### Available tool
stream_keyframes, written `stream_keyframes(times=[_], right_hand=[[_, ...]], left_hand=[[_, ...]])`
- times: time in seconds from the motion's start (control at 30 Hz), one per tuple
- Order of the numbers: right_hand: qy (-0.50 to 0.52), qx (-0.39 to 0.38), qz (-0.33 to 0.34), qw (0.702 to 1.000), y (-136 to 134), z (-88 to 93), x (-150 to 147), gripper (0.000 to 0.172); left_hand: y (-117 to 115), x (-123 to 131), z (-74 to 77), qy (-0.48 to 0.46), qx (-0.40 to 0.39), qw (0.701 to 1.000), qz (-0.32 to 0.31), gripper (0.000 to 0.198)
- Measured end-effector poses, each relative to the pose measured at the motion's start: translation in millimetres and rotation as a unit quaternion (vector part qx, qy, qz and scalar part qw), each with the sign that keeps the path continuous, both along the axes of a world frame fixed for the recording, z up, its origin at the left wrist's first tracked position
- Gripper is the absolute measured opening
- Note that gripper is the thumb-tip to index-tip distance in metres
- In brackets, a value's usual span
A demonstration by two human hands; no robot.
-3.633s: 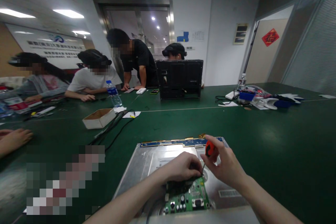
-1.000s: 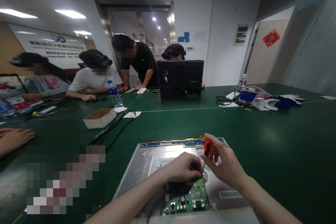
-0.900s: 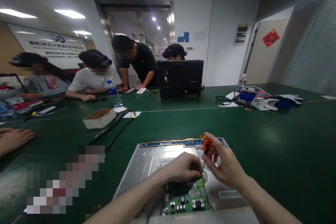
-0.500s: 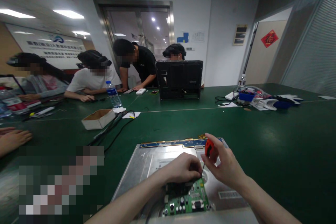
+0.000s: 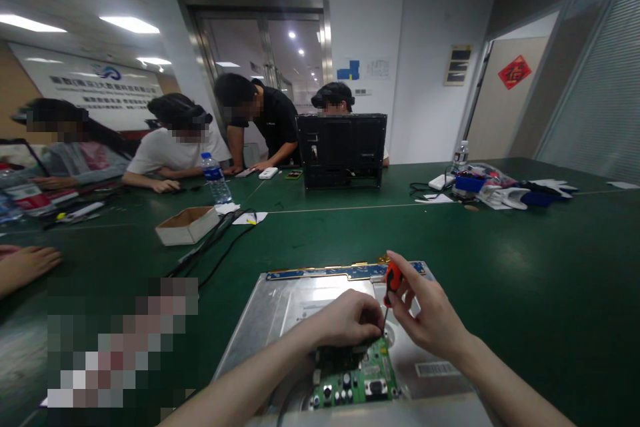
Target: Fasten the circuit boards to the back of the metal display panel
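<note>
A silver metal panel (image 5: 280,320) lies on the green table (image 5: 525,267) in front of me, a blue strip along its far edge. On the panel near me sits a green circuit board (image 5: 357,383). My left hand (image 5: 347,320) is curled, fingertips pressed on the board's far edge. My right hand (image 5: 425,313) pinches a small screwdriver with an orange handle (image 5: 393,278). Its tip points down at the board's far right corner, right beside my left fingers.
A cardboard box (image 5: 186,225) and black cables (image 5: 220,240) lie to the far left. A black monitor back (image 5: 343,150) stands across the table, with a water bottle (image 5: 217,179). Several people sit or lean there. Another person's hand (image 5: 25,267) rests at the left edge. Clutter (image 5: 495,190) is far right.
My hands have stayed on the board and screwdriver; the orange handle has shifted slightly between my fingers. The person in black across the table has leaned a little to the right.
</note>
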State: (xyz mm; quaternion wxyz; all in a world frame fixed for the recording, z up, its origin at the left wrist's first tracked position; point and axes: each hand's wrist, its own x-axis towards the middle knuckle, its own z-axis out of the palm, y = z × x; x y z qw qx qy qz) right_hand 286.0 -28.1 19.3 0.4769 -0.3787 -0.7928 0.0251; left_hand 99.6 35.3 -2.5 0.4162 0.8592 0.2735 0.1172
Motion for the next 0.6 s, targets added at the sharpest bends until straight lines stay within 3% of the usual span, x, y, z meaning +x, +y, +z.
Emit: stream_keyframes(times=[0.3, 0.6], right_hand=[[-0.015, 0.065, -0.045, 0.997, 3.2, -2.7, -2.1, 0.056], [-0.025, 0.038, -0.037, 0.998, 1.3, -1.9, -1.4, 0.057]], left_hand=[[2.1, 0.0, -4.1, 0.003, 0.009, 1.0, -0.003, 0.018], [0.6, 1.3, -0.4, -0.006, 0.009, 1.0, -0.008, 0.018]])
